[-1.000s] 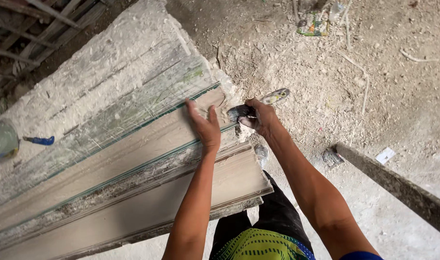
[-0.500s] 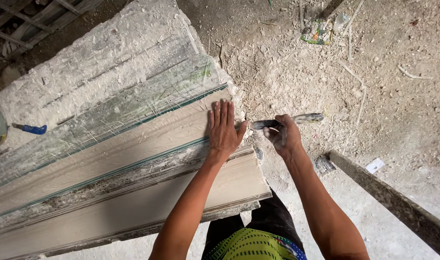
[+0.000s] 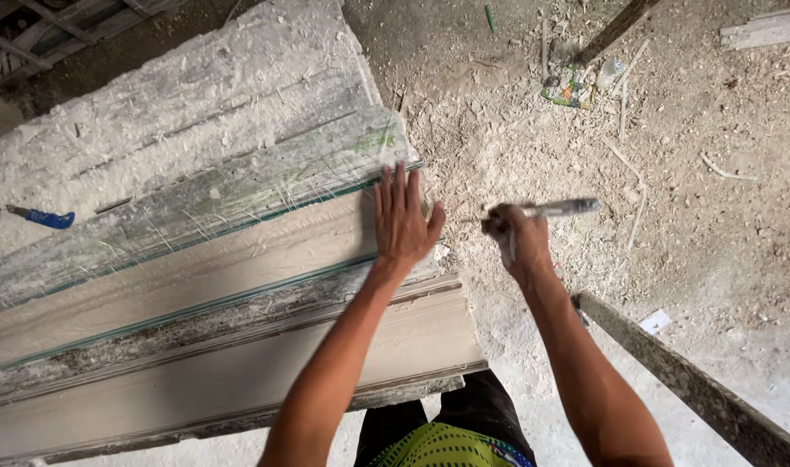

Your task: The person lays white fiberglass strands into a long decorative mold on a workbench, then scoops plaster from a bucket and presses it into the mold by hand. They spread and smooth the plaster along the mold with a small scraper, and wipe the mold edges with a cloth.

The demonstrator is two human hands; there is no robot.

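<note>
- Flat on the mould (image 3: 239, 259), near its end: left hand (image 3: 404, 220), fingers spread wide, palm down.
- Just off that end, over the dusty floor (image 3: 715, 225): right hand (image 3: 516, 238), fisted round a thin grey tool (image 3: 551, 208); tip pointing away from the mould, kind hard to make out.
- Far along the mould, on its plastered top: small blue handle (image 3: 45, 218), rest cut off.
- Right of the mould: plank (image 3: 697, 393), partly out of view.

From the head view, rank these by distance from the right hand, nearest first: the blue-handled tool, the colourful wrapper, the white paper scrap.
Measured from the right hand:
1. White paper scrap, on the floor, lower right of the hand.
2. Colourful wrapper, on the dusty floor above the hand.
3. Blue-handled tool, far left, on the plaster-covered slab.
</note>
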